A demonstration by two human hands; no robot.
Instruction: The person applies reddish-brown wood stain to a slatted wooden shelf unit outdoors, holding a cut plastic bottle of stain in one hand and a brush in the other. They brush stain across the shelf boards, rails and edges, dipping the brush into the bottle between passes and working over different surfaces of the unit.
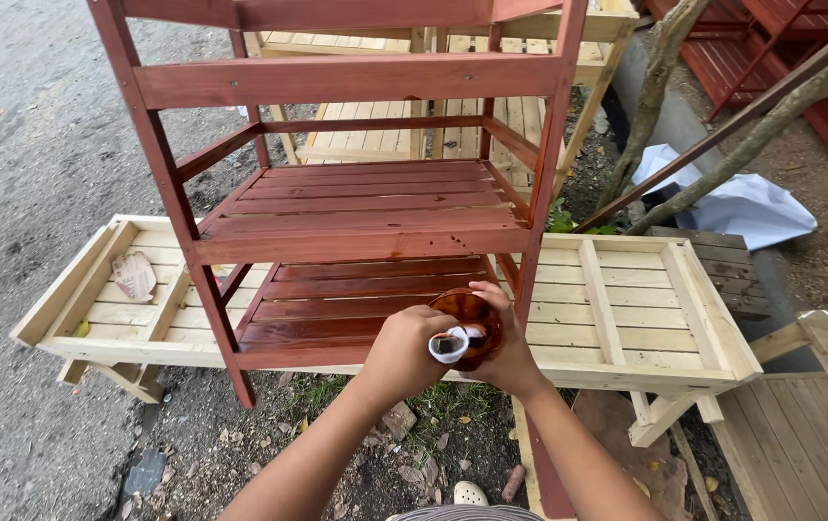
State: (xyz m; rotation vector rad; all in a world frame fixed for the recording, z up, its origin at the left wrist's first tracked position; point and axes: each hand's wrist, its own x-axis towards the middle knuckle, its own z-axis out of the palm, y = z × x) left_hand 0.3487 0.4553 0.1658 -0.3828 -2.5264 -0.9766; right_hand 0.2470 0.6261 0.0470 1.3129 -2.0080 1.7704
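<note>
Soft, even daylight falls from above, bright but without hard sun, so my shadows stay faint. The wet red shelf gives a dull sheen toward six o'clock. My view bends at the edges: the pale rack bows at three and nine o'clock. Focus stays sharp throughout, with no blur.

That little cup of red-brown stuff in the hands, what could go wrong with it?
The cup sits in the right hand just above the stained red shelf, so it could tip and puddle there. The left hand dips a white-wrapped tool; drips might spot the bare pale wooden frame behind.
</note>
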